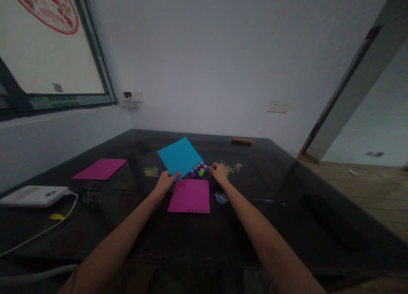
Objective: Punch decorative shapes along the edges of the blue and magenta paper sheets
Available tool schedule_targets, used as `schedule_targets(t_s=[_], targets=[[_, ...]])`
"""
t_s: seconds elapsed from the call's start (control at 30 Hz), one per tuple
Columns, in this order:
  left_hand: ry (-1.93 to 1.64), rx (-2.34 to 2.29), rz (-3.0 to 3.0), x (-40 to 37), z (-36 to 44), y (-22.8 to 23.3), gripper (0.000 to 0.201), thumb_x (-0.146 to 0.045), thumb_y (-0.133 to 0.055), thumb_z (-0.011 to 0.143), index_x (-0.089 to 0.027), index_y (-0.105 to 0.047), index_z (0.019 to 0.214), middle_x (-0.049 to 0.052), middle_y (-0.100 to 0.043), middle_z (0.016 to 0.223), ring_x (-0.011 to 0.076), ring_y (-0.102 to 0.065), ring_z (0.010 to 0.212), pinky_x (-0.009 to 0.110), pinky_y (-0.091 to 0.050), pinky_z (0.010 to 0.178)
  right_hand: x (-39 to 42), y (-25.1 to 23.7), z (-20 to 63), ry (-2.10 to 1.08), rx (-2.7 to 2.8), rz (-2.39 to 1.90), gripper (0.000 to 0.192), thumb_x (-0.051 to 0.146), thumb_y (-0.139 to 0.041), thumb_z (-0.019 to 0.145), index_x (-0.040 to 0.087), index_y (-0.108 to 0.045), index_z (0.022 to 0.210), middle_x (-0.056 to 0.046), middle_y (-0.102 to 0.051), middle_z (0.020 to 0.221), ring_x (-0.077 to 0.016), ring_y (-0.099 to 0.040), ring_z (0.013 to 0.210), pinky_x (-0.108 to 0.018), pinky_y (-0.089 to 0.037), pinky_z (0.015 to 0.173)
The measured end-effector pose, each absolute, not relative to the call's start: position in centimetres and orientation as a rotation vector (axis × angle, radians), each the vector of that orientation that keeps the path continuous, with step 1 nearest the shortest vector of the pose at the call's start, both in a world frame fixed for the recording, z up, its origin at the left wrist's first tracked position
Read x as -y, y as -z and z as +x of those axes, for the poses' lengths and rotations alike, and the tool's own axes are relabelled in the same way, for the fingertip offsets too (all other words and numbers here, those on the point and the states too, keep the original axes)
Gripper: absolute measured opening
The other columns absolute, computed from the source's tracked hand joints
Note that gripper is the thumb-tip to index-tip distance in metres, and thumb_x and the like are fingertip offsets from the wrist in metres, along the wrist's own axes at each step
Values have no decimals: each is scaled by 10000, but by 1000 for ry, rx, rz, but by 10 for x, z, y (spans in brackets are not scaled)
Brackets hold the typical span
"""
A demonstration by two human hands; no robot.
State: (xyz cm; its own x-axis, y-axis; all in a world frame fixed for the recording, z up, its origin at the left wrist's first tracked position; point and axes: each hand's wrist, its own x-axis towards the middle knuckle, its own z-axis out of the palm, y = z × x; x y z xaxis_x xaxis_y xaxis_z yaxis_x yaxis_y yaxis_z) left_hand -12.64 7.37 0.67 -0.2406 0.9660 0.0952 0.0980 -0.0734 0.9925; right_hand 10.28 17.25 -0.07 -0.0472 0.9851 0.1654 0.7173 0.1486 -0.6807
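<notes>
My left hand (165, 182) grips the near corner of a blue sheet of card (179, 156), thumb on top. The sheet is tilted up off the table, and a row of small holes runs along its right edge. My right hand (219, 172) has its fingertips pinched together just right of a cluster of small purple and green round things (201, 172); what the fingers hold is too small to make out. Between my arms lies a pink sheet (190, 196) with a row of holes along its near edge. A little pile of blue and red bits (221, 197) rests beside my right wrist.
The dark glossy table (270, 217) meets a white wall. On the left are another pink sheet (101, 169), a white device (35, 196) with a cable, and a clear coil (92, 193). A brown bar (241, 140) lies at the back; a long black object (334, 221) lies right.
</notes>
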Motion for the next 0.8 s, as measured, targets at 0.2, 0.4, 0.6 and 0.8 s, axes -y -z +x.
schedule_targets(t_s=[0.2,0.4,0.6,0.8], targets=[[-1412,-1458,1225,-69,-122,-12,425,-498,-714,539,-127,-673,741,95,-709,766,223,-623,671,292,-435,574,-172,-6,82,-372,1936,-1802,438,559,-521,797,189,-725,914,-138,-705,923,-265,-638,920,-325,-417,770],[-1411,-1440,1213,-74,-124,-5,460,-513,-736,517,-125,-680,757,102,-713,784,235,-630,692,310,-460,601,-171,-10,78,-301,1921,-1895,450,586,-564,755,200,-732,912,-169,-702,921,-276,-649,889,-324,-428,736],[-1392,-1443,1220,-78,-128,1,500,-510,-734,536,-105,-682,825,111,-712,828,221,-632,705,306,-469,629,-177,-7,79,-364,1930,-1887,423,562,-532,791,207,-725,915,-134,-711,906,-242,-655,894,-298,-433,737],[-1383,-1470,1252,-76,-127,0,453,-487,-718,566,-107,-684,811,102,-712,821,204,-620,678,285,-451,598,-178,-4,85,-317,1975,-1869,425,546,-499,817,192,-729,867,-143,-708,878,-252,-654,879,-301,-435,710]])
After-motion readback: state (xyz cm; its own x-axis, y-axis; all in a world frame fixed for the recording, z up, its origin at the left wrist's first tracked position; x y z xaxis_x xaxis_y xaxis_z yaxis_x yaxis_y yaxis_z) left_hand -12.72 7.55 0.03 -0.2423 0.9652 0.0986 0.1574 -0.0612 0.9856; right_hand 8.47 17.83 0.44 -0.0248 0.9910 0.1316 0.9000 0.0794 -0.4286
